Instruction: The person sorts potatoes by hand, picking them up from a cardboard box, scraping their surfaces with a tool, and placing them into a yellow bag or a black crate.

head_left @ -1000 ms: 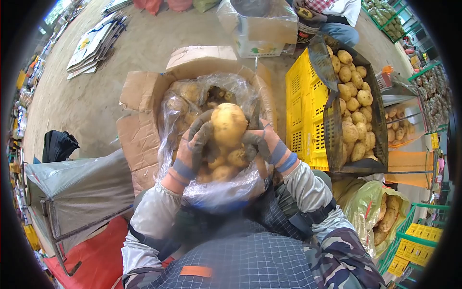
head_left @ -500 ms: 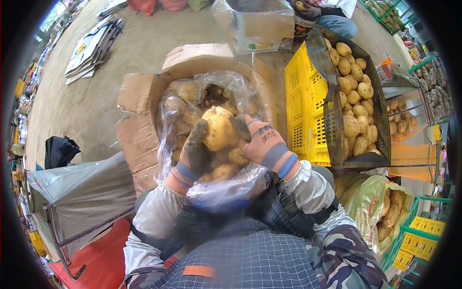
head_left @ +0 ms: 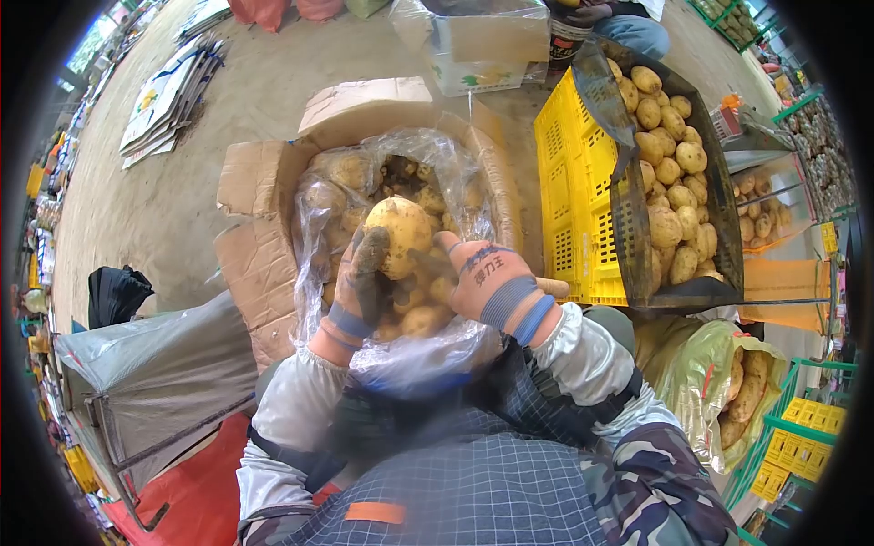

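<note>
- While my left hand (head_left: 358, 278) grips it, I see the potato (head_left: 398, 235): large, pale yellow, dirt-flecked.
- My right hand (head_left: 487, 282) clasps its right side.

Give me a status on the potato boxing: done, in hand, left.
Done: the plastic-lined cardboard box holds a pile of potatoes. In hand: the left hand grips a large potato above that pile, with the right hand close beside it. Left: the yellow crate alongside is heaped with more, so plenty likely remains.

Free room above the open cardboard box (head_left: 264, 264), 1 yellow crate (head_left: 574, 182) just beside its right, bare floor (head_left: 173, 209) left.
</note>
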Tool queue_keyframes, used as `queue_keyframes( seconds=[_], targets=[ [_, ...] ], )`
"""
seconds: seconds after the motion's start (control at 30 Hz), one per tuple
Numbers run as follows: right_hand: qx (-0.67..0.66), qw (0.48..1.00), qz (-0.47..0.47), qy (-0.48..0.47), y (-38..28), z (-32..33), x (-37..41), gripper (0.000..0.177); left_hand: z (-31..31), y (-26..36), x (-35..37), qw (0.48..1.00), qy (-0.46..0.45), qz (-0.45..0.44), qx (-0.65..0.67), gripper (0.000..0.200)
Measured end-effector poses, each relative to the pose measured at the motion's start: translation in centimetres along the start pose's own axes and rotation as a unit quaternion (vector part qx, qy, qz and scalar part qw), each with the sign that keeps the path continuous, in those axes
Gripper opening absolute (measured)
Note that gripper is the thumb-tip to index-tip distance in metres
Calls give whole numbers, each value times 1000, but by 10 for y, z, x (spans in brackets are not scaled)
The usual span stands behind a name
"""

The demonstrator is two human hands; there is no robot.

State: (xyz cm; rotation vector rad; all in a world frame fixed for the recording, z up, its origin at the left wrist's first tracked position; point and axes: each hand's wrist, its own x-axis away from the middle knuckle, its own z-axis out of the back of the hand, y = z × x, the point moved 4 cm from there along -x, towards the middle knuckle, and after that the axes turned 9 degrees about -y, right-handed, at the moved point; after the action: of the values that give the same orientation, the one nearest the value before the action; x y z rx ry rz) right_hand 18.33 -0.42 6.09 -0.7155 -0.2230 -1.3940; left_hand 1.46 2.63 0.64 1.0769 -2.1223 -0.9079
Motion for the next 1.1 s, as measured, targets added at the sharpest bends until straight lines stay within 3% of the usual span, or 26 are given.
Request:
queue_keyframes(
  seconds=[0.1, 0.3, 0.47, 0.57, 0.63, 0.7, 0.8, 0.9, 0.93, 1.0, 1.1],
  targets=[
    [-63, 996, 9, 55, 11, 9, -5, 44, -6, 3, 5, 1000, 3, 1, 1, 49],
    [-1, 1000, 18, 21, -8, -9, -1, 38, -10, -4, 4, 982, -35, 79, 168, 65],
    [-16, 998, 5, 66, 6, 0, -9, 45, -30, 5, 8, 972, 25, 98, 210, 65],
    [24, 998, 26, 58, -2, -12, -7, 58, -28, 3, 8, 969, 2, 109, 224, 65],
    [27, 999, 26, 40, -5, -9, -6, 58, -18, -3, 7, 965, -35, 110, 236, 65],
    [-7, 1000, -2, 21, -2, 1, -6, 45, -21, -1, 9, 964, -9, 114, 239, 64],
    [-11, 988, 15, 153, 9, 2, -5, 43, -25, 0, 12, 957, 28, 124, 263, 65],
    [-7, 999, -3, 43, -2, 1, -4, 36, -13, -6, 6, 956, -30, 121, 267, 65],
    [-17, 999, 1, 30, -3, -3, -5, 42, -9, -9, 6, 955, -61, 117, 264, 66],
    [-40, 999, 9, 5, -5, -14, -7, 56, -9, -9, 8, 952, -31, 128, 277, 66],
    [5, 997, 32, 66, -3, -3, -6, 29, -20, -2, 8, 954, -4, 127, 272, 67]
  ],
)
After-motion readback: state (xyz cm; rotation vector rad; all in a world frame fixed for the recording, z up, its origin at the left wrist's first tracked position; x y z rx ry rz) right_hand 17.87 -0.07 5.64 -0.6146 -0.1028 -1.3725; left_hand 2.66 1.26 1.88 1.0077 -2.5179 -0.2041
